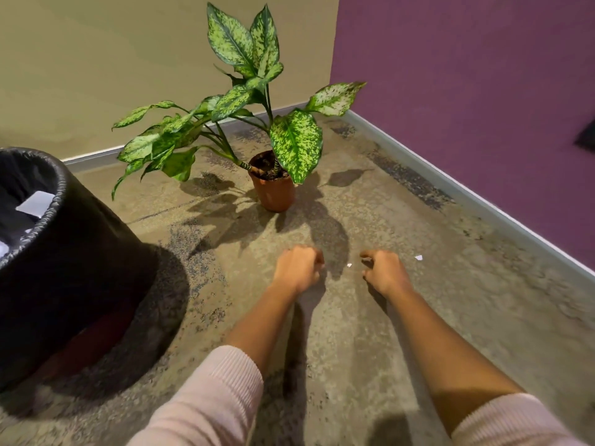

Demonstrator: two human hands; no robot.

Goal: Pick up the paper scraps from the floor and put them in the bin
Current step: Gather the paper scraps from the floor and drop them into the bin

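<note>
Now: both hands are low over the speckled floor (457,320), forearms bare, pink ribbed sleeves (212,400) pushed up.

Left hand (297,268): fingers curled under into a loose fist, knuckles up. Nothing shows between the fingers, and I cannot tell whether anything is inside.

Right hand (384,273): fingers bent claw-like, thumb and forefinger parted, holding nothing.

Small scrap (349,265): white, lies on the floor between the two hands, just beside the right fingertips and apart from them.

Second scrap (418,257): white, slightly larger, on the floor to the right of the right hand, near the skirting of the purple wall (483,91).

Bin (83,252): black and round with a black liner, stands at the left edge, well apart from both scraps. White paper (36,202) lies inside it.

Potted plant (275,191): terracotta pot, mottled green leaves, stands in the corner beyond the hands.
</note>
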